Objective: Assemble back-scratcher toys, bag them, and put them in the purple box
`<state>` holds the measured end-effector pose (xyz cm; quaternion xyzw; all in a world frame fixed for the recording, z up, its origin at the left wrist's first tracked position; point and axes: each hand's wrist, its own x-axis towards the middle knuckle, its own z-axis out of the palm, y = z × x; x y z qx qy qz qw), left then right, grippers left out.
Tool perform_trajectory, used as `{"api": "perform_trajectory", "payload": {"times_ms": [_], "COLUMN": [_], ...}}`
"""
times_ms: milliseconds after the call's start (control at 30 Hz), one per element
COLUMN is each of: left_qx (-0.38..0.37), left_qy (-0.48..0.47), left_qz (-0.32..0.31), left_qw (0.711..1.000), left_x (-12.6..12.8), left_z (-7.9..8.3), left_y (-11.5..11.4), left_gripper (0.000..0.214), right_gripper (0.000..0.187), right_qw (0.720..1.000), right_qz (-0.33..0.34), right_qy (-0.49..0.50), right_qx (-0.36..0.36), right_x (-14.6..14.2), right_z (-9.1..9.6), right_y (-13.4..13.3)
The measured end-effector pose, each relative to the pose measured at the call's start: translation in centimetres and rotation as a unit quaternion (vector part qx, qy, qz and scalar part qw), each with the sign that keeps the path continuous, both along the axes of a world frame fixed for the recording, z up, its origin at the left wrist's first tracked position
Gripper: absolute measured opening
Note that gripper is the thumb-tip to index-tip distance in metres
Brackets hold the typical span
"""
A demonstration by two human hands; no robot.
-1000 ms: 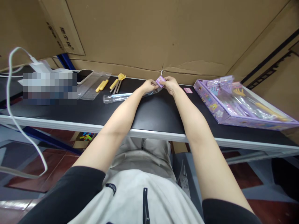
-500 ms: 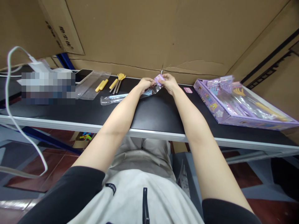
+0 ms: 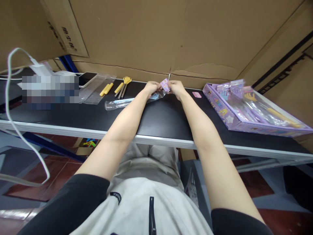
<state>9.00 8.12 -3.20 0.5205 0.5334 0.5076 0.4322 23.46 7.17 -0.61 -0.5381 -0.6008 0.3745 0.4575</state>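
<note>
Pink printed card (image 3: 165, 85) is pinched between both hands, apparently so that it stays flat and faces up. The left hand's (image 3: 153, 88) thumb and fingers are closed on its left edge, perhaps with some plastic film too; the right hand's (image 3: 177, 88) are closed on its right side. Neither hand is spread, though the exact fingertip contact is too small to make out.

Just below the fingers lies a clear bag (image 3: 109, 105) with a blue scratcher (image 3: 154, 97) inside, its claw end near the card and its handle running left beyond the left forearm (image 3: 127, 125). Resting the bag on the table (image 3: 166, 120) likely spares the hands its weight.

Farther left, yellow handles (image 3: 105, 90), a yellow claw (image 3: 127, 80) and flat plastic sleeves (image 3: 94, 94) lie apart, probably for easy sorting. To the right are a second pink card (image 3: 197, 94) and a purple box (image 3: 220, 111) of bagged scratchers.

Behind, the cardboard wall (image 3: 146, 39) stands near the fingertips and limits reach forward. Bare black surface between the forearms, back to the metal front edge (image 3: 166, 141), gives the most room; rightward, the box rim bounds the space.
</note>
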Motion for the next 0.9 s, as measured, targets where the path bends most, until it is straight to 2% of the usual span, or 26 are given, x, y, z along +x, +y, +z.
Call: {"api": "perform_trajectory", "payload": {"times_ms": [133,267,433,633,900], "left_qx": [0.005,0.006,0.003,-0.007,-0.013], "left_qy": [0.002,0.012,0.007,-0.002,-0.009], "left_qz": [-0.006,-0.018,-0.033,-0.020,-0.011], "left_qw": [1.000,1.000,0.999,1.000,1.000], "left_x": [0.0,0.0,0.0,0.1,0.2], "left_z": [0.1,0.7,1.5,1.8,1.8], "left_y": [-0.1,-1.3,-2.7,-2.9,-3.1], "left_gripper": [0.023,0.029,0.026,0.024,0.032], "right_gripper": [0.014,0.010,0.019,0.017,0.021], "right_qw": [1.000,1.000,0.999,0.997,0.996], "right_qz": [0.001,-0.003,0.001,-0.009,0.061], "right_qy": [-0.006,-0.003,-0.027,-0.060,-0.052], "right_qx": [0.004,0.021,0.036,0.053,0.044], "right_x": [0.2,0.6,0.7,0.7,1.4], "right_z": [0.0,0.1,0.1,-0.3,-0.6], "right_y": [0.1,0.3,0.3,1.0,1.3]}}
